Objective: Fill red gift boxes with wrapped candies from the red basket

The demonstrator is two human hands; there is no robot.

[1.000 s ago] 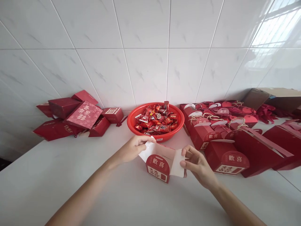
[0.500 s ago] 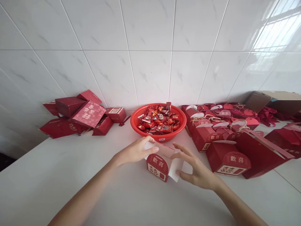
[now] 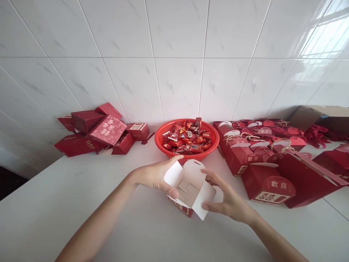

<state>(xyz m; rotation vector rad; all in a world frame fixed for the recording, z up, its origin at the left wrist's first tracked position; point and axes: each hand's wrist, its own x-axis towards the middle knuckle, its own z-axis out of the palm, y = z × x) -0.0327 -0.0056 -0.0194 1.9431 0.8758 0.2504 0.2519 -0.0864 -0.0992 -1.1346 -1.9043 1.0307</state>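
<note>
In front of the basket stands a small red paper gift box [image 3: 188, 189], its top flaps folded outward and its white inside showing. Interlocked bottom tabs can be seen within. My left hand [image 3: 156, 177] grips the left wall, its thumb over the near edge and its other fingers partly hidden behind the flap. At the other side, my right hand [image 3: 229, 200] holds the right flap between thumb and fingers. The red plastic basket [image 3: 158, 143] just behind is full of wrapped candies [image 3: 188, 136].
Several red boxes [image 3: 106, 129] lie heaped on the left. On the right stand rows of closed red gift boxes [image 3: 268, 183], some with twine, and a large red box or bag [image 3: 311, 178]. Behind them sits a cardboard carton [image 3: 307, 118]. White tiles [image 3: 180, 29] line the back.
The box's near and far flaps have been spread outward, so its inside now shows. My left thumb has moved down to the near edge. The view has shifted slightly left.
</note>
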